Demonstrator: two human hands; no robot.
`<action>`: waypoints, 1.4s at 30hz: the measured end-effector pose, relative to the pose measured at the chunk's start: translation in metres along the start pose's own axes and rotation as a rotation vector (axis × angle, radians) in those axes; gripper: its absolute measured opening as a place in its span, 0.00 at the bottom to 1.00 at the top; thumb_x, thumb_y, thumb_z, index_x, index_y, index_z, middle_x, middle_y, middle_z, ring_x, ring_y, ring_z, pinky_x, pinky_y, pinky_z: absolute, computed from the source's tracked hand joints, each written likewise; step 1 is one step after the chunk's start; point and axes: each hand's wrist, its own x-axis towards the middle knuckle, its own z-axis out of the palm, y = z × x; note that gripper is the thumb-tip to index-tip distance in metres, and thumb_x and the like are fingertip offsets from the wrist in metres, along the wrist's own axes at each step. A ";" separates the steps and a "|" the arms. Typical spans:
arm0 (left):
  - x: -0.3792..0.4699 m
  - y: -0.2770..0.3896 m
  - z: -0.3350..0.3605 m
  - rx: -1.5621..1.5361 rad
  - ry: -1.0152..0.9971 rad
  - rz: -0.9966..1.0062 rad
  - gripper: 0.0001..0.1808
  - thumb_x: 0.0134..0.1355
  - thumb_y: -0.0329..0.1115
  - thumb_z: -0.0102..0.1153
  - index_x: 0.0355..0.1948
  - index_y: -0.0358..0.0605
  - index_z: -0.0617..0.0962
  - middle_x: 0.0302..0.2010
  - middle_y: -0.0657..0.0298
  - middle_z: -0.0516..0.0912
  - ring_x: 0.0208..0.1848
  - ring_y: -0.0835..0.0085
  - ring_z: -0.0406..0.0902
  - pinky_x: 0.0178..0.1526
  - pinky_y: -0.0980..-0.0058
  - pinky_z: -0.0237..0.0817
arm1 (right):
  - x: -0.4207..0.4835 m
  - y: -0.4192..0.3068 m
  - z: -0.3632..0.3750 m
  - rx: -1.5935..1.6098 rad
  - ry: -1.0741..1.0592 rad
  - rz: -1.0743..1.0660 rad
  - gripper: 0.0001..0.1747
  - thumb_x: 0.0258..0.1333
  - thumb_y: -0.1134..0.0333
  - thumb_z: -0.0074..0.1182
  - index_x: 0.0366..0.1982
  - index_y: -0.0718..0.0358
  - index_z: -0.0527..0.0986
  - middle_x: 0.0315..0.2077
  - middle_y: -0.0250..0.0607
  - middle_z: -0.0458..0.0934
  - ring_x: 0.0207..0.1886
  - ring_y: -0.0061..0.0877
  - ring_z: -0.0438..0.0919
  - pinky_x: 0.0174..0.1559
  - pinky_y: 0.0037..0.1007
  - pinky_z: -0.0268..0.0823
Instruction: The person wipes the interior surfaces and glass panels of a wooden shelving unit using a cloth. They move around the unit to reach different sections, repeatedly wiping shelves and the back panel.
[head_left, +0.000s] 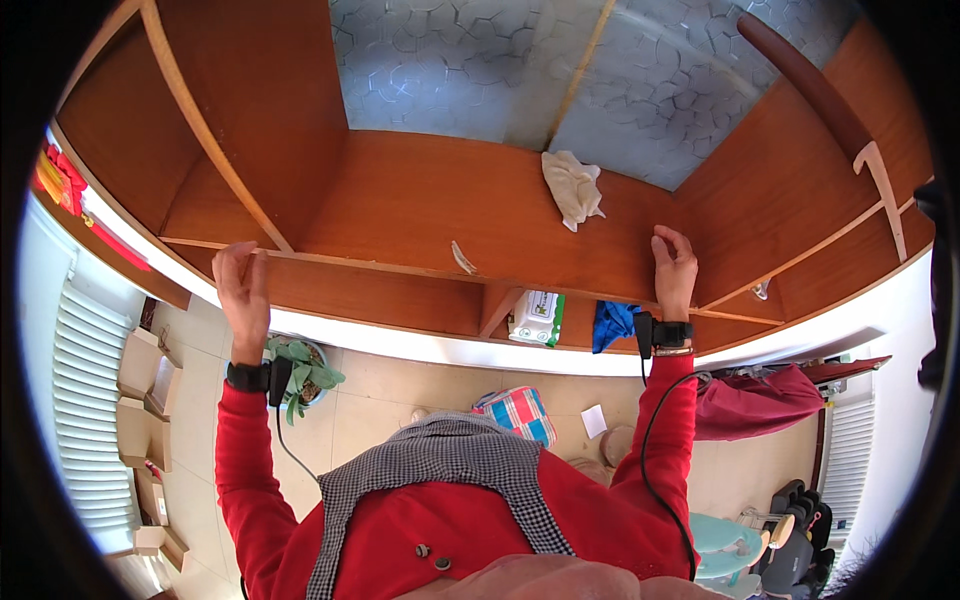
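Note:
A wooden cabinet shelf (405, 202) spans the view before me, backed by patterned grey-blue panels (450, 67). My left hand (244, 292) is at the shelf's front edge on the left, fingers loosely bent and holding nothing; whether it touches the edge is unclear. Over the right end of the shelf is my right hand (675, 270), empty, with thumb and fingers curled apart. A crumpled off-white cloth (572, 191) lies toward the back, left of that hand. Near the front edge sits a small whitish sliver (463, 257), its material unclear.
Below, a lower compartment holds a wet-wipes packet (537, 316) and a blue cloth (615, 324). An upright divider (217, 142) rises at left. Behind are a potted plant (304, 375), cardboard boxes (142, 435), a plaid bag (517, 412) and a teal chair (724, 544). Cables hang from both wrists.

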 end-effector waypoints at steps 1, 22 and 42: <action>-0.002 0.020 0.000 -0.091 -0.042 -0.053 0.06 0.63 0.23 0.65 0.41 0.38 0.82 0.42 0.58 0.82 0.47 0.61 0.78 0.51 0.66 0.70 | 0.001 0.003 0.001 0.016 -0.005 -0.085 0.11 0.65 0.71 0.59 0.47 0.64 0.83 0.45 0.41 0.84 0.46 0.28 0.82 0.50 0.28 0.73; 0.042 0.223 0.300 0.106 -1.037 0.808 0.18 0.69 0.40 0.55 0.56 0.45 0.79 0.61 0.53 0.79 0.64 0.51 0.73 0.64 0.53 0.66 | -0.008 0.001 0.002 0.288 0.064 -0.115 0.09 0.66 0.72 0.58 0.45 0.66 0.83 0.39 0.42 0.82 0.35 0.27 0.82 0.40 0.28 0.75; 0.046 0.221 0.361 0.086 -1.239 0.704 0.18 0.73 0.43 0.49 0.54 0.43 0.77 0.57 0.50 0.81 0.59 0.46 0.76 0.62 0.54 0.67 | -0.008 0.006 0.001 0.412 0.053 0.027 0.11 0.67 0.69 0.58 0.47 0.66 0.82 0.36 0.41 0.86 0.36 0.25 0.83 0.41 0.28 0.74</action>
